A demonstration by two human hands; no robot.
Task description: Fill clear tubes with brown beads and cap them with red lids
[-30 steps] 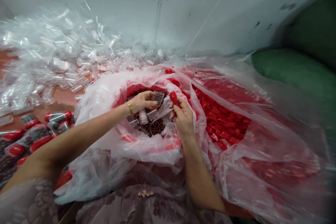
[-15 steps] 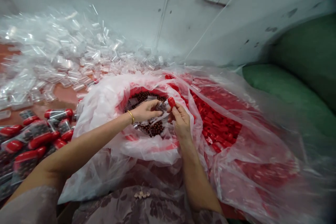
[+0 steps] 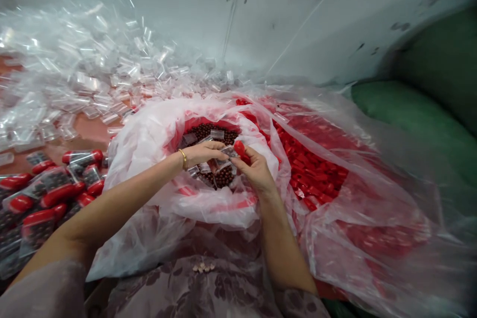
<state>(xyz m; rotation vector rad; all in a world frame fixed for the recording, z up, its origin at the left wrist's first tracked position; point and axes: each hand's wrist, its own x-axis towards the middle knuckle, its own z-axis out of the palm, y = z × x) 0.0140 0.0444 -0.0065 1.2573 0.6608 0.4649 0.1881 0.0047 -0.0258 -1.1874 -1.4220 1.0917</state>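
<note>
My left hand (image 3: 205,154) is closed on a small clear container (image 3: 228,151) with dark contents, above the open bag (image 3: 145,131). Pinched in my right hand (image 3: 254,166) is a red cap (image 3: 239,148), close beside the container's right end. Whether cap and container touch is too small to tell. Brown beads (image 3: 223,177) fill the bag below my hands, and some clear containers (image 3: 217,134) lie on them.
Empty clear containers (image 3: 87,81) are heaped at the back left. Filled, red-capped containers (image 3: 55,186) lie at the left. Right of the beads, a plastic bag holds red caps (image 3: 311,169). Green sacks (image 3: 406,119) stand at the right by the wall (image 3: 179,5).
My right hand has turned and its fingers have shifted on the red cap, which stays near the container. My left hand has moved slightly left. The whole view has shifted a little.
</note>
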